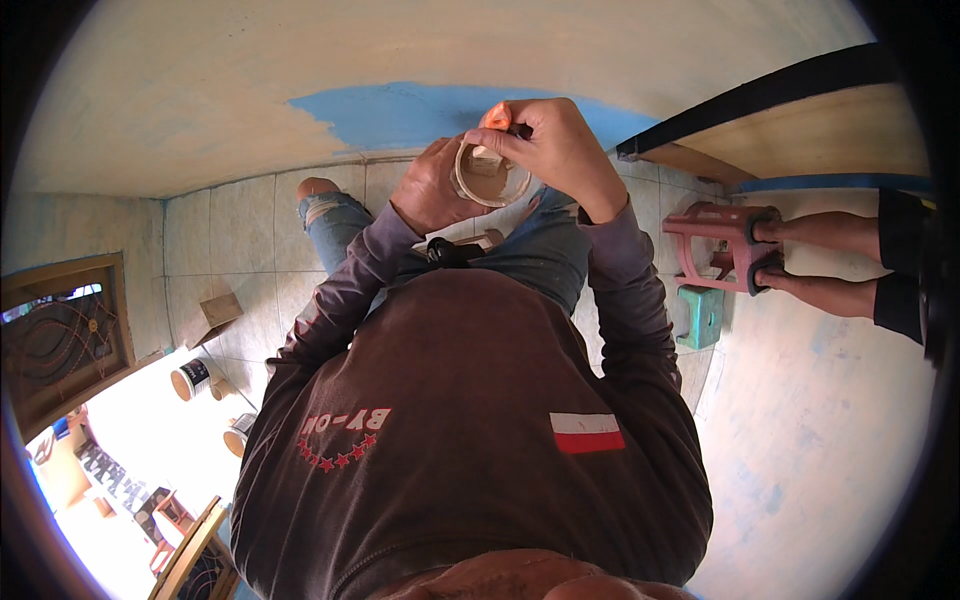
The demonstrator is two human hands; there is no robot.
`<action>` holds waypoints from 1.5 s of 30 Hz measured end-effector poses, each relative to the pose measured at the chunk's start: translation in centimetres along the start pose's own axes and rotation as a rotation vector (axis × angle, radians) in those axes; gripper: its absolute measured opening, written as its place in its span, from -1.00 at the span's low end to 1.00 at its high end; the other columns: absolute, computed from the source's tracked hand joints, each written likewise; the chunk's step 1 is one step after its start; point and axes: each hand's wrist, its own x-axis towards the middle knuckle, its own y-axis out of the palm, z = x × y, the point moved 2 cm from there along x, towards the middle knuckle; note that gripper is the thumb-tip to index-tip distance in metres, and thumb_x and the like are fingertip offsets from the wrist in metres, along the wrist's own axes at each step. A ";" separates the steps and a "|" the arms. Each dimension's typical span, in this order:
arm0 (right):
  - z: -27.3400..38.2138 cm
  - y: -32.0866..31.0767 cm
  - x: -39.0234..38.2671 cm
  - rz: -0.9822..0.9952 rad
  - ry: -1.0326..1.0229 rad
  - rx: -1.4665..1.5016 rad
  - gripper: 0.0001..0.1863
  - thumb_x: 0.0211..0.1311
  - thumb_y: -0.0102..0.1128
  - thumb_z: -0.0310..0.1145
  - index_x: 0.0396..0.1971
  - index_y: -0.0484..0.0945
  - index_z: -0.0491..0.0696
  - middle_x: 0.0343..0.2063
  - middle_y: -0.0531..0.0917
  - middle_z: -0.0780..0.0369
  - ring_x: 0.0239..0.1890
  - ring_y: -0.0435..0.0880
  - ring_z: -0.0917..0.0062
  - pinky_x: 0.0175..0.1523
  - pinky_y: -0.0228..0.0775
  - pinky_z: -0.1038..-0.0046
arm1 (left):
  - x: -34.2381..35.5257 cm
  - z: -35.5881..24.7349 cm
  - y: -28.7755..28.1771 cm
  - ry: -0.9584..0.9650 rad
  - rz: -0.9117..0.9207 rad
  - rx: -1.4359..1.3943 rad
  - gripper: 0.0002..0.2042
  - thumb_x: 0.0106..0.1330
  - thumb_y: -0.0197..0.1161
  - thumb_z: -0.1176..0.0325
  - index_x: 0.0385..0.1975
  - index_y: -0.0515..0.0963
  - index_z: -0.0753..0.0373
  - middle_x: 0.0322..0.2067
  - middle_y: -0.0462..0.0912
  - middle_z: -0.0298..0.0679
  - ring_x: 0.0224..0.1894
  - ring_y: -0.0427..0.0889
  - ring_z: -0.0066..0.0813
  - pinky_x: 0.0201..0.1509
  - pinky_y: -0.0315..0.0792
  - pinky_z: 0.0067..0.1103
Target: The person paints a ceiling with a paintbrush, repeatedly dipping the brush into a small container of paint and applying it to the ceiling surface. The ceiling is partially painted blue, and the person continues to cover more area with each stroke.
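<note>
Up near the wall, my left hand (428,185) grips a round, pale-rimmed container (500,185) with beige-brown paint inside. My right hand (550,150) is closed on a paintbrush with an orange handle (498,117), its pale head (486,158) down inside the container. Behind my hands, a patch of blue paint (385,115) shows on the cream wall (220,95). My knees in torn jeans are bent below, over pale floor tiles (238,240).
Another person's bare legs (825,230) stand on a maroon plastic stool (690,232) at right, beside a green stool (700,318). A dark-edged board (800,120) is above. At left lie a cardboard piece (215,322), cans (190,380), a grilled window (65,330) and a bright opening.
</note>
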 end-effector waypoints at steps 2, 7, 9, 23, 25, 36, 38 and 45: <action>0.0 -0.1 -0.1 -0.015 -0.023 0.015 -0.66 0.25 0.50 -0.16 -0.41 0.70 -0.18 -0.66 0.60 0.20 -0.65 0.40 0.58 -0.47 0.29 0.51 | 0.0 0.1 0.3 0.023 -0.011 0.018 -0.20 -0.09 0.70 0.22 0.22 0.50 0.32 -0.03 0.66 -0.03 -0.01 0.70 -0.07 0.09 0.60 -0.31; 0.5 -1.4 -0.7 -0.137 -0.043 0.023 -0.70 0.28 0.48 -0.21 -0.37 0.72 -0.18 -0.64 0.65 0.27 -0.61 0.50 0.69 -0.46 0.32 0.59 | 0.0 -0.3 0.1 0.012 0.003 0.081 -0.17 -0.07 0.69 0.18 0.26 0.47 0.30 0.02 0.66 -0.03 0.04 0.68 -0.06 0.14 0.58 -0.29; -0.1 -2.1 -1.3 -0.203 -0.011 0.041 -0.71 0.31 0.46 -0.21 -0.36 0.73 -0.17 -0.63 0.65 0.30 -0.59 0.52 0.73 -0.46 0.32 0.61 | 0.1 -0.2 0.1 0.021 -0.019 0.083 -0.17 -0.07 0.68 0.17 0.26 0.46 0.29 0.03 0.66 -0.04 0.06 0.67 -0.05 0.16 0.58 -0.29; -5.2 -2.9 -5.3 -0.510 0.443 0.617 -0.65 0.49 0.25 -0.13 -0.38 0.65 -0.12 -0.57 0.50 0.42 -0.57 0.35 0.80 -0.50 0.08 0.65 | 0.9 -0.8 -0.8 -0.050 -0.053 0.001 -0.15 -0.10 0.71 0.14 0.24 0.48 0.31 0.03 0.69 -0.03 0.05 0.71 -0.06 0.15 0.59 -0.29; -5.4 -2.9 -5.5 -0.509 0.488 0.716 -0.65 0.50 0.23 -0.10 -0.36 0.64 -0.10 -0.58 0.46 0.45 -0.58 0.32 0.82 -0.50 0.04 0.66 | 1.2 -1.1 -1.1 -0.050 -0.047 0.008 -0.16 -0.10 0.71 0.13 0.23 0.49 0.32 0.03 0.69 -0.03 0.05 0.71 -0.06 0.15 0.59 -0.29; -8.4 -3.7 -8.0 -0.325 0.388 1.118 -0.72 0.46 0.31 -0.19 -0.18 0.60 -0.13 -0.55 0.50 0.42 -0.53 0.38 0.80 -0.48 0.11 0.70 | 2.9 -4.1 -1.8 -0.055 0.010 0.037 -0.22 -0.08 0.70 0.09 0.16 0.54 0.31 0.01 0.70 -0.06 0.05 0.72 -0.11 0.13 0.61 -0.32; -8.5 -4.7 -8.1 -0.254 0.379 1.111 -0.73 0.41 0.36 -0.25 -0.13 0.59 -0.15 -0.52 0.52 0.40 -0.51 0.39 0.78 -0.47 0.11 0.71 | 3.3 -4.3 -1.9 -0.046 -0.004 0.026 -0.21 -0.10 0.71 0.12 0.18 0.53 0.30 0.01 0.71 -0.08 0.03 0.75 -0.14 0.09 0.64 -0.34; -8.4 -4.8 -9.4 -0.237 0.356 1.138 -0.71 0.35 0.43 -0.33 -0.09 0.55 -0.12 -0.45 0.58 0.32 -0.47 0.44 0.73 -0.46 0.19 0.73 | 3.8 -4.5 -2.0 -0.004 0.013 0.040 -0.19 -0.13 0.72 0.16 0.17 0.51 0.31 0.01 0.72 -0.09 0.00 0.76 -0.19 0.07 0.65 -0.37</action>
